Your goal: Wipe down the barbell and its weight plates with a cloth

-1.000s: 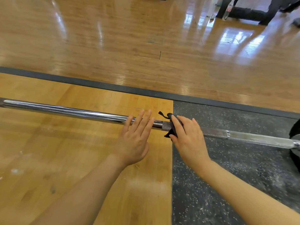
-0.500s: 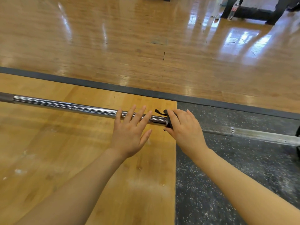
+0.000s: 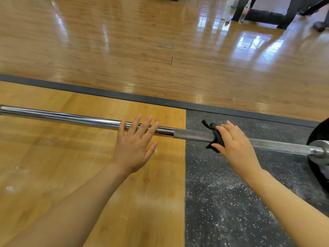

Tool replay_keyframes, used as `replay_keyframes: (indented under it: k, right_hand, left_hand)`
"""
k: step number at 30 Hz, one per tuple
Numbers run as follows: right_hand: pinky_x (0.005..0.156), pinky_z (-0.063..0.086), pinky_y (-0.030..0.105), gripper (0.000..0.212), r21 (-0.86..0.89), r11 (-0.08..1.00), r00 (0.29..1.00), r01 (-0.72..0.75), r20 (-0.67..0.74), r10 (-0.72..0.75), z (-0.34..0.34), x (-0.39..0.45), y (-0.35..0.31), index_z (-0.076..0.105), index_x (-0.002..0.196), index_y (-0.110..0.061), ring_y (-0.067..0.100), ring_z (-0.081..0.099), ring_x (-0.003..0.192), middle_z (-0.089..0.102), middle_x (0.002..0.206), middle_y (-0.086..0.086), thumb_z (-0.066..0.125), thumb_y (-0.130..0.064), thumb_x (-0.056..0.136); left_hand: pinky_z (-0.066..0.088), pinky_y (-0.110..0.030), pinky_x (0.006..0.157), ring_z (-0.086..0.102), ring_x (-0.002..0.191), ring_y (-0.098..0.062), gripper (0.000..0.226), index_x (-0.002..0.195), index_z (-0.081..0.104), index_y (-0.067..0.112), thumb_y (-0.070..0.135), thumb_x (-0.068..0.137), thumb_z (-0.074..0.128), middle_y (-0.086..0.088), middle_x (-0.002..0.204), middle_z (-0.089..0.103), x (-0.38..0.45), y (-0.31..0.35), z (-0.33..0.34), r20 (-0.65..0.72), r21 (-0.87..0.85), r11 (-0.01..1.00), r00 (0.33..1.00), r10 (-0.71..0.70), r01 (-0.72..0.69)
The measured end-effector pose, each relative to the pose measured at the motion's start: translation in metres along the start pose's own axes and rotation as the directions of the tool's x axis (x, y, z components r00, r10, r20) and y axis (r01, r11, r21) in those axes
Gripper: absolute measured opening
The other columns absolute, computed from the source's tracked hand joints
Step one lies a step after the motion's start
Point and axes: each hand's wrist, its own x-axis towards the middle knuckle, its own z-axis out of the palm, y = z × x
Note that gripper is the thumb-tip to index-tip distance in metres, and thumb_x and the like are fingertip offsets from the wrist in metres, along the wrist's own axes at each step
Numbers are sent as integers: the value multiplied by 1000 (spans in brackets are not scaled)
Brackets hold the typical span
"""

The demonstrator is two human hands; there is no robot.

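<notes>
While the left hand (image 3: 132, 148) lies flat with fingers straight and spread on the smooth chrome section of the long steel barbell (image 3: 71, 118), probably to stop it rolling on the wooden platform (image 3: 53, 175), the right hand (image 3: 235, 145) wraps the small black cloth (image 3: 216, 138) round the knurled section. Right fingers curl over the shaft, cloth trapped between palm and steel, ends sticking out past the fingertips. Black weight plate (image 3: 318, 131) sits at far right, well clear of both hands, looks untouched.
</notes>
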Motion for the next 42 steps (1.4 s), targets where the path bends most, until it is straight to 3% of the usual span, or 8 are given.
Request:
replay_keyframes:
  k: [3,10,18,27,34,40,42]
  right_hand:
    - [99,46,56,56,68,998,1000,-2,-18,4,-2,0,-10,57,124,9,43,50,127,59,125,25,78,-16,78]
    - [98,46,52,68,92,963,966,254,-65,-249,8,30,-73,57,124,10,43,56,119,61,123,25,85,-19,69]
    - [102,46,50,70,-14,976,975,217,-37,-217,7,19,-48,56,129,1,35,58,120,62,125,16,86,-24,71]
    - [105,41,51,66,-90,995,996,49,-68,-55,-4,-15,16,58,125,3,34,59,119,64,122,20,83,-28,73]
    - [106,37,53,65,32,999,999,-6,-33,7,-5,-19,23,55,128,6,42,54,122,59,126,25,83,-17,74]
    - [111,33,52,61,86,996,999,-28,-24,30,-11,-24,18,50,133,8,42,48,129,54,133,26,76,-12,81]
    - [112,31,50,60,80,996,999,-38,-19,39,-11,-29,19,49,135,7,42,46,130,52,135,26,74,-10,83]
  left_hand:
    - [15,-60,114,24,146,-29,59,150,32,26,54,99,18,-2,156,32,-3,2,1,4,-4,1000,1000,-10,10]
    - [14,-59,114,21,147,-28,59,152,27,27,53,100,15,-2,158,28,-8,2,1,8,10,1000,1000,2,-2]
    - [9,-57,115,20,147,-29,59,152,27,26,53,100,13,-2,158,27,-10,1,3,10,42,999,1000,9,-9]
    - [10,-58,114,21,147,-30,60,151,29,24,52,100,15,-3,158,27,-8,2,2,15,43,999,1000,-4,3]
    - [16,-61,112,25,145,-32,63,149,35,22,53,99,12,-4,157,30,-7,6,-7,51,22,1000,999,-18,16]
    - [4,-59,114,17,148,-29,62,149,36,23,52,98,15,-3,159,25,-2,28,-16,-5,-161,979,992,-128,125]
    - [2,-57,115,13,149,-26,62,151,30,24,52,98,15,-3,160,20,5,50,-21,-19,-193,976,995,-103,97]
